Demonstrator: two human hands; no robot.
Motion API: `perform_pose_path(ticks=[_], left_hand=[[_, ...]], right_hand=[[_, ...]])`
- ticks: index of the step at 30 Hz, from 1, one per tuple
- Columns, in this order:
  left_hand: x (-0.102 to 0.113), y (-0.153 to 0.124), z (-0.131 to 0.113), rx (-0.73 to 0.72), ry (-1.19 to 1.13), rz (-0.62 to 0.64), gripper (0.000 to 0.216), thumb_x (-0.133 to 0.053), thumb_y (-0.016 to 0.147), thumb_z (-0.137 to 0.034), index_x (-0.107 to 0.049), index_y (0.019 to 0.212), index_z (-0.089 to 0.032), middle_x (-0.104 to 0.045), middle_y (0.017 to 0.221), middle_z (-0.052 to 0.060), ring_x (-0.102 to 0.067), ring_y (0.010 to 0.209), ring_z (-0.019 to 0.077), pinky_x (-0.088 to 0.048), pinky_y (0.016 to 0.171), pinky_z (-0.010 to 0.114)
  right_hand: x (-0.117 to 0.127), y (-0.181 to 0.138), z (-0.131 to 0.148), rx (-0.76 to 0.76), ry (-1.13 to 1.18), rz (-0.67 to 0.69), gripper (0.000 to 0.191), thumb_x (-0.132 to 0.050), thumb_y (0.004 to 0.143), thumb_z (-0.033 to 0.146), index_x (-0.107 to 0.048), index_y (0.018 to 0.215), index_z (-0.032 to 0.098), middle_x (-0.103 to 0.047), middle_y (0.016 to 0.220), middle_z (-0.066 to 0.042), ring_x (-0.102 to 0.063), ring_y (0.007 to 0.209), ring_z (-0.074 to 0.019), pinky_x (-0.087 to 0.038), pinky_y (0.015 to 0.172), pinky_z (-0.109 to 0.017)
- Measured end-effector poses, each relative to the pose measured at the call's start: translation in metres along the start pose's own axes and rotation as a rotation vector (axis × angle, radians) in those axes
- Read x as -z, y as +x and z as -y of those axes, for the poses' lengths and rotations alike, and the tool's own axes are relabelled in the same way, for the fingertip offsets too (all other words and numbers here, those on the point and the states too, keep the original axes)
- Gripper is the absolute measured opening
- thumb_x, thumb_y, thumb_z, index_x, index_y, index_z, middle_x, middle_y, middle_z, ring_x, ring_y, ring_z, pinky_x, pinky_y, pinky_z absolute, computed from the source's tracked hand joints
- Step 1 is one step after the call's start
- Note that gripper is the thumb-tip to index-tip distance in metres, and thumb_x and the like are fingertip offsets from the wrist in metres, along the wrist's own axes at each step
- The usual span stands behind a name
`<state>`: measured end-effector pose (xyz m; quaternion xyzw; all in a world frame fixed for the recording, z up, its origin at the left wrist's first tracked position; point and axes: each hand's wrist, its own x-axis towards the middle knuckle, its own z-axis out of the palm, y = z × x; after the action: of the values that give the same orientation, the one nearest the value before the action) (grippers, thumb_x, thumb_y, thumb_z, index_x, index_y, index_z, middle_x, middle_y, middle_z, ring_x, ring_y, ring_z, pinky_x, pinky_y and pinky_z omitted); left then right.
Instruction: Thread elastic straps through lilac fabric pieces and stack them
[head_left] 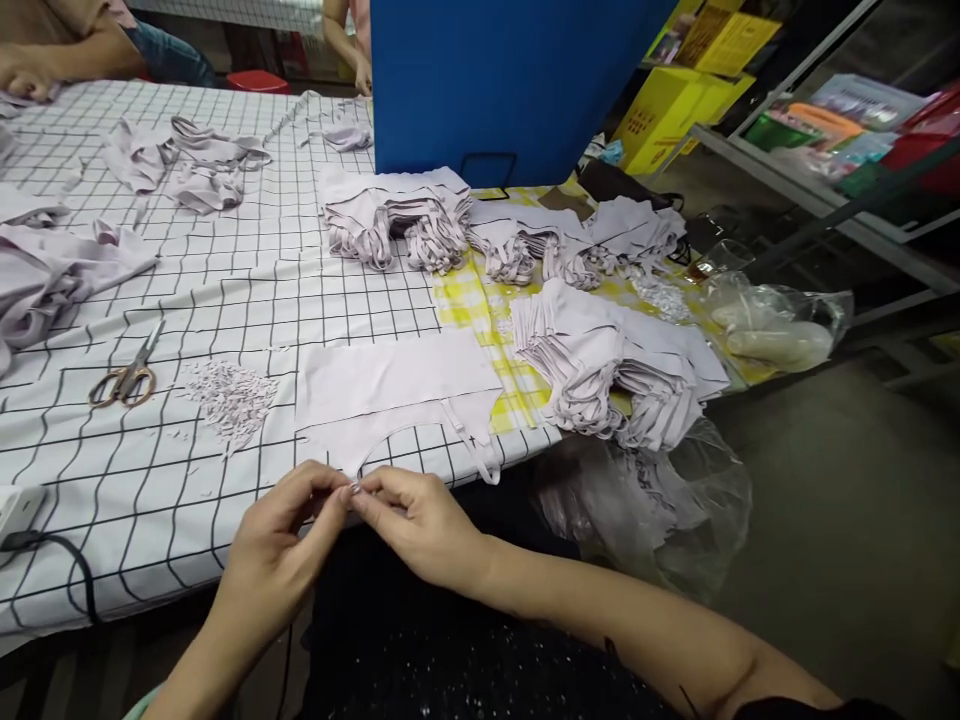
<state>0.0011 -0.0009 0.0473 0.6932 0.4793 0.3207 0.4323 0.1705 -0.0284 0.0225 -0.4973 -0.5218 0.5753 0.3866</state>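
A pale lilac garment piece lies flat at the table's front edge, with thin straps on its near side. My left hand and my right hand meet just beyond that edge, fingertips pinched together on the garment's left strap. A small light bit shows between the fingertips, too small to name. The other strap hangs loose at the right. Left of the garment is a heap of small pale snippets, and beside it lie scissors with their blades apart.
Stacks of similar garments sit on a yellow checked cloth at right. A blue panel stands behind. Loose garments lie at left, near a white power strip. Plastic bags hang off the edge. Another person's hand is at far left.
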Motion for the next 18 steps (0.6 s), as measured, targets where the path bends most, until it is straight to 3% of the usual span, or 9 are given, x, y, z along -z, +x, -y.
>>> perform_pose_path(ticks=[3, 7, 10, 12, 15, 18], left_hand=[[0.001, 0.024, -0.007, -0.162, 0.105, 0.061, 0.015, -0.055, 0.094, -0.024, -0.061, 0.081, -0.020, -0.059, 0.072, -0.001, -0.055, 0.064, 0.0111, -0.044, 0.060, 0.023], [0.001, 0.058, 0.009, -0.274, 0.164, 0.076, 0.013, -0.052, 0.094, -0.018, -0.061, 0.085, -0.018, -0.060, 0.076, 0.000, -0.056, 0.068, 0.0119, -0.046, 0.063, 0.025], [-0.001, 0.080, 0.039, -0.391, 0.312, 0.051, 0.011, -0.053, 0.090, -0.012, -0.062, 0.096, -0.017, -0.064, 0.090, 0.006, -0.060, 0.083, 0.0175, -0.051, 0.074, 0.032], [-0.004, 0.091, 0.059, -0.467, 0.411, 0.104, 0.017, -0.055, 0.086, -0.009, -0.063, 0.099, -0.016, -0.064, 0.095, 0.009, -0.060, 0.089, 0.0212, -0.053, 0.078, 0.036], [-0.007, 0.101, 0.076, -0.491, 0.456, 0.145, 0.019, -0.052, 0.084, -0.005, -0.064, 0.095, -0.014, -0.064, 0.093, 0.010, -0.060, 0.088, 0.0220, -0.054, 0.076, 0.037], [-0.008, 0.105, 0.076, -0.428, 0.410, 0.119, 0.019, -0.049, 0.086, -0.005, -0.064, 0.090, -0.015, -0.063, 0.088, 0.008, -0.061, 0.082, 0.0193, -0.054, 0.073, 0.034]], right_hand=[[0.009, 0.009, 0.004, -0.014, 0.032, -0.016, 0.027, -0.053, 0.096, 0.043, -0.067, 0.097, 0.021, -0.048, 0.060, 0.006, -0.043, 0.055, -0.0093, -0.038, 0.057, -0.023], [0.025, 0.026, 0.013, -0.062, 0.043, -0.050, 0.026, -0.056, 0.092, 0.039, -0.063, 0.077, 0.019, -0.051, 0.061, 0.004, -0.049, 0.059, -0.0098, -0.042, 0.059, -0.023], [0.032, 0.041, 0.014, -0.272, 0.160, -0.113, 0.025, -0.056, 0.088, 0.035, -0.060, 0.071, 0.018, -0.057, 0.060, 0.002, -0.055, 0.055, -0.0106, -0.047, 0.058, -0.024], [0.032, 0.050, 0.011, -0.418, 0.245, -0.141, 0.021, -0.053, 0.087, 0.032, -0.062, 0.075, 0.017, -0.060, 0.059, 0.001, -0.055, 0.049, -0.0103, -0.048, 0.053, -0.024], [0.027, 0.063, 0.008, -0.518, 0.284, -0.158, 0.018, -0.052, 0.085, 0.026, -0.063, 0.075, 0.016, -0.063, 0.059, 0.000, -0.055, 0.043, -0.0096, -0.047, 0.047, -0.022], [0.021, 0.072, 0.009, -0.575, 0.292, -0.162, 0.017, -0.052, 0.084, 0.022, -0.062, 0.073, 0.015, -0.063, 0.057, 0.000, -0.056, 0.041, -0.0093, -0.047, 0.043, -0.020]])
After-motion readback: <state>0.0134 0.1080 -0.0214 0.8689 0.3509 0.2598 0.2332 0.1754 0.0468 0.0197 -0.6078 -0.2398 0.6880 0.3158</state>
